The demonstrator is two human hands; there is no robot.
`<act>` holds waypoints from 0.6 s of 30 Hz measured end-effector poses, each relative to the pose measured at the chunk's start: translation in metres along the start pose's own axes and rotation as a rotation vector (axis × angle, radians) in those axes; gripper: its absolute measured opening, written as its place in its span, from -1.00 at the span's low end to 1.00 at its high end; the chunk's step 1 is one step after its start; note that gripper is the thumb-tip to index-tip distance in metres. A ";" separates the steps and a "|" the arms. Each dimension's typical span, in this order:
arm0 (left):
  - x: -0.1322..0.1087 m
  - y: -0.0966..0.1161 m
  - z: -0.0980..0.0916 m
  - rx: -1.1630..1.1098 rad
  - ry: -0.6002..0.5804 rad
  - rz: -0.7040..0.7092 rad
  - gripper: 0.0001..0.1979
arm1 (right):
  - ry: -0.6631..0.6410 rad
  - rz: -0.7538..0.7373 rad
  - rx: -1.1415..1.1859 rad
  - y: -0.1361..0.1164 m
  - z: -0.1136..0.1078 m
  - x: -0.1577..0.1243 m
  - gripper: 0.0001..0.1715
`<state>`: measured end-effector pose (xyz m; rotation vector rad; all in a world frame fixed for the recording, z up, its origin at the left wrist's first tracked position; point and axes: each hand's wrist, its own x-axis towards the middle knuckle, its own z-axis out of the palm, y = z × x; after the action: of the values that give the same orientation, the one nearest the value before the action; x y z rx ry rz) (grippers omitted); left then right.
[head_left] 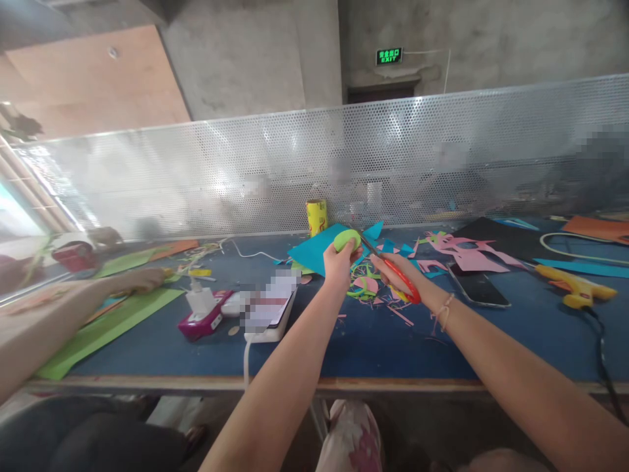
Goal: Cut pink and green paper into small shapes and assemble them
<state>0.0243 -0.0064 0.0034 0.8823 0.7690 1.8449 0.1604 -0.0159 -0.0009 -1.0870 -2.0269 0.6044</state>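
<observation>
Lime green on the rounded piece [345, 238], orange-red on the scissors handle [398, 269]; turquoise on the large sheet [311, 249], pink on the cut-out sheet [474, 259], dark blue across the tabletop [383, 354]; yellow with dark print on the cylinder [317, 217], magenta on the socket block [197, 325], yellow on the glue gun [584, 286], plum floral pattern over the pale trouser leg [351, 436]

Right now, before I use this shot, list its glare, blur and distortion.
Head view: bright glints on the mesh screen, left edge washed out; head view: green paper and scissors look slightly soft, while the exit sign reads clearly; head view: blocky pixels cover part of the left phone; head view: right forearm seems stretched toward its corner.
</observation>
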 end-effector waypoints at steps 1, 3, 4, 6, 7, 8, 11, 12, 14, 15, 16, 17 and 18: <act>0.000 0.000 0.000 0.017 -0.008 0.006 -0.79 | -0.007 0.005 0.023 0.000 0.000 0.000 -0.48; -0.001 -0.001 0.001 0.047 -0.023 0.015 -0.81 | -0.022 0.011 0.079 0.001 0.001 -0.001 -0.47; -0.001 -0.002 0.001 0.056 -0.029 0.017 -0.81 | -0.027 0.013 0.106 0.001 0.001 -0.002 -0.47; -0.002 -0.004 0.001 0.066 -0.044 0.022 -0.81 | -0.032 0.017 0.144 0.001 0.002 -0.002 -0.47; -0.002 -0.004 0.001 0.070 -0.051 0.023 -0.81 | -0.034 0.020 0.153 0.001 0.002 -0.002 -0.47; -0.002 -0.004 0.001 0.076 -0.055 0.023 -0.81 | -0.033 0.022 0.158 0.001 0.002 -0.003 -0.47; -0.002 -0.003 0.001 0.083 -0.044 0.018 -0.80 | -0.035 0.015 0.162 -0.001 0.002 -0.004 -0.48; -0.002 -0.003 0.001 0.080 -0.035 0.016 -0.80 | -0.037 0.010 0.159 -0.001 0.001 -0.004 -0.48; -0.002 -0.001 0.002 0.068 -0.020 0.013 -0.81 | -0.044 0.005 0.144 -0.003 0.001 -0.005 -0.48; -0.002 -0.001 0.002 0.063 -0.017 0.011 -0.81 | -0.044 0.004 0.137 -0.003 0.001 -0.005 -0.47; -0.002 -0.001 0.002 0.063 -0.019 0.008 -0.81 | -0.045 0.003 0.131 -0.003 0.001 -0.005 -0.47; -0.003 -0.001 0.002 0.066 -0.024 0.006 -0.81 | -0.045 0.001 0.127 -0.003 0.001 -0.004 -0.47; -0.003 -0.001 0.002 0.071 -0.031 0.004 -0.80 | -0.043 -0.002 0.125 -0.002 0.001 -0.004 -0.47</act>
<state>0.0271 -0.0082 0.0032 0.9560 0.8180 1.8127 0.1603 -0.0205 -0.0016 -1.0061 -1.9979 0.7490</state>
